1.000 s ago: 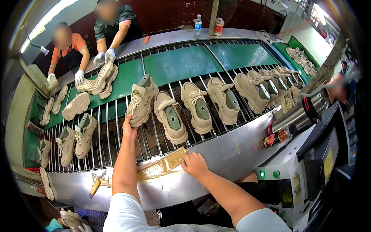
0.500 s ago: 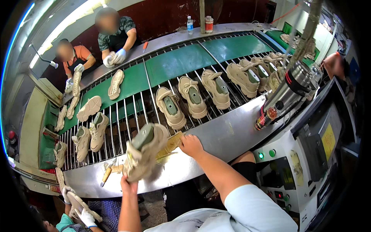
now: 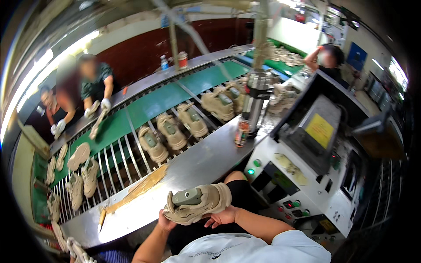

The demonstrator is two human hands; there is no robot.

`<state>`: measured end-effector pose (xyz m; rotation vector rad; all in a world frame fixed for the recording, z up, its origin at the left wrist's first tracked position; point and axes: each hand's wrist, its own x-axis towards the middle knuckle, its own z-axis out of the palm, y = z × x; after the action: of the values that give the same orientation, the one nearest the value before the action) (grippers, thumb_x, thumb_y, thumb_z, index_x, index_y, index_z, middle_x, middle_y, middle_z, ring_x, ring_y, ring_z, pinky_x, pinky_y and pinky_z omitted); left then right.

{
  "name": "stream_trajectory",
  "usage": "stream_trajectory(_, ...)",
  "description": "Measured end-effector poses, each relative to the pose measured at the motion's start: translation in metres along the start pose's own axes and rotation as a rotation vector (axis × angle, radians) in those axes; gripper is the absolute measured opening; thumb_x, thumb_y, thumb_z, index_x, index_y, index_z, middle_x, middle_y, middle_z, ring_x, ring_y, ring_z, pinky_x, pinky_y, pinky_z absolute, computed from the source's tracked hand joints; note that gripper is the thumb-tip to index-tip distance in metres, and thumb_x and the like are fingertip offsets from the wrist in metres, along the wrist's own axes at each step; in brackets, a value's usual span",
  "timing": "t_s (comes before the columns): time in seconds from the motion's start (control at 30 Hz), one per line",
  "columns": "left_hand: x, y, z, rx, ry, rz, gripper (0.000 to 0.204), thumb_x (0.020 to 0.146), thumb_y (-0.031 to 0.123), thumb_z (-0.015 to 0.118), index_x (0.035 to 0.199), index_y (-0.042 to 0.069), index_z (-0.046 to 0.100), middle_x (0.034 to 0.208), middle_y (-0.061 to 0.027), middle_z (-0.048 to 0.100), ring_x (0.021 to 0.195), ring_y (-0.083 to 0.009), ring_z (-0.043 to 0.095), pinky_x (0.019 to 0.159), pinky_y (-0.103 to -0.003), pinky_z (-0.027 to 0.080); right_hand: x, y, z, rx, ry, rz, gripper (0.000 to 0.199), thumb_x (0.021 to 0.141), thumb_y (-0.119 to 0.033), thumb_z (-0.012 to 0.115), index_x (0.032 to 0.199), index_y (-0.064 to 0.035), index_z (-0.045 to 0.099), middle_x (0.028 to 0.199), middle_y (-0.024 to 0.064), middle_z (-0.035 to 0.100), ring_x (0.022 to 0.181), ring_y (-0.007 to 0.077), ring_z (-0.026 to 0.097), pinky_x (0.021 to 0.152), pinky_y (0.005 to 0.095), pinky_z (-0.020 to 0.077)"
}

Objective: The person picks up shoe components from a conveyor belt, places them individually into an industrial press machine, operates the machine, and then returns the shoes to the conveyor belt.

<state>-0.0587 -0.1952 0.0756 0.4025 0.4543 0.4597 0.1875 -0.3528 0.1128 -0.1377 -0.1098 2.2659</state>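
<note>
A beige sneaker (image 3: 206, 209) with a grey-green shoe last (image 3: 187, 197) in its opening is held in front of my body, lying lengthwise from left to right. My left hand (image 3: 165, 222) grips it at its left end. From below, my right hand (image 3: 222, 217) supports the other end, with some fingers hidden under the shoe. Just beyond it is the metal ledge (image 3: 188, 158) of the conveyor, where a strip of brown tape (image 3: 142, 186) is stuck. Several similar sneakers stand on the conveyor bars, the nearest sneaker (image 3: 152, 145) with a last inside too.
To my right stands a white machine (image 3: 280, 175) with lit buttons. A steel flask (image 3: 255, 96) is on the ledge, and a wooden-handled tool (image 3: 102, 218) lies at its left. Across the green belt (image 3: 169, 94), two people handle soles. Another person (image 3: 331, 61) is at the far right.
The sneaker has come from over the ledge toward my body and turned sideways. My right hand has left the ledge and joined the left on it. My view has swung right.
</note>
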Motion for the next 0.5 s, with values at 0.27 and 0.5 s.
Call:
stream_trajectory(0.27, 0.113, -0.014, 0.110, 0.446, -0.348, -0.526, 0.077, 0.069, 0.040, 0.067, 0.131, -0.001, 0.050, 0.129, -0.0178, 0.057, 0.116, -0.0329, 0.056, 0.104, -0.046, 0.040, -0.097, 0.021, 0.021, 0.237, -0.487, -0.295, 0.072, 0.096, -0.046, 0.047, 0.149, -0.0050, 0.022, 0.150, 0.0283, 0.023, 0.129, 0.0501, 0.037, 0.105, 0.0545, 0.0388)
stream_trajectory(0.5, 0.143, -0.145, 0.219, 0.581, -0.696, -0.585, 0.070, 0.079, 0.034, 0.071, 0.132, -0.004, 0.046, 0.123, -0.0170, 0.058, 0.112, -0.0273, 0.057, 0.098, -0.041, 0.045, -0.179, 0.123, -0.016, 0.286, -0.252, -0.681, 0.077, 0.088, -0.039, 0.057, 0.148, -0.0050, 0.024, 0.148, 0.0262, 0.027, 0.131, 0.0477, 0.035, 0.108, 0.0530, 0.0353)
